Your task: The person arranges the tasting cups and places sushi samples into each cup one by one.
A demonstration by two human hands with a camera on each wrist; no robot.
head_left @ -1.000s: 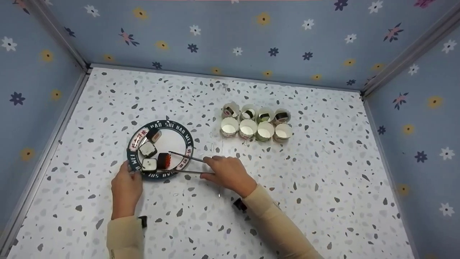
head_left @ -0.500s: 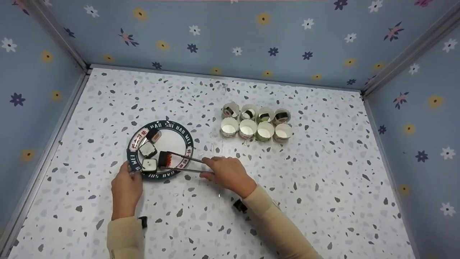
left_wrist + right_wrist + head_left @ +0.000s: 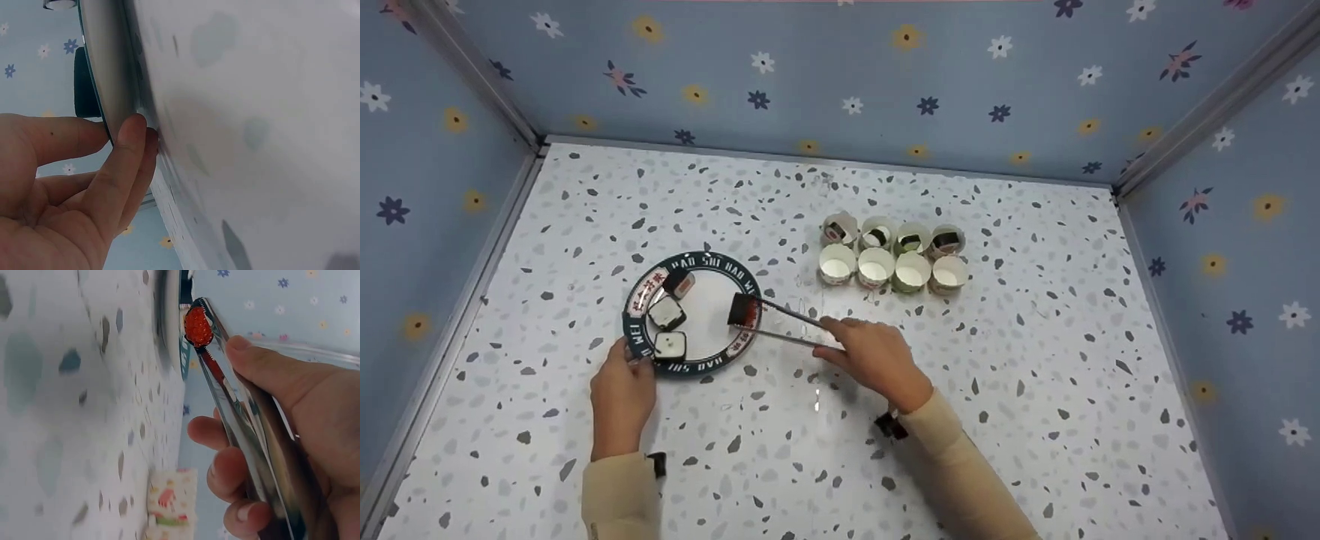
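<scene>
On the speckled table (image 3: 1035, 337), the left hand (image 3: 622, 394) pinches the plate (image 3: 709, 319). Right of it, the right hand (image 3: 881, 361) grips tongs (image 3: 275, 444) holding sushi (image 3: 741, 308).

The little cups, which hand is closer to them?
Right. The right hand, holding the tongs, is just in front of the cups; the left hand is farther away, gripping the plate.

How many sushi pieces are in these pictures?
8: three pieces on the plate, a red-topped one in the tongs, one in each of the four back cups. Cups could hide more.
</scene>
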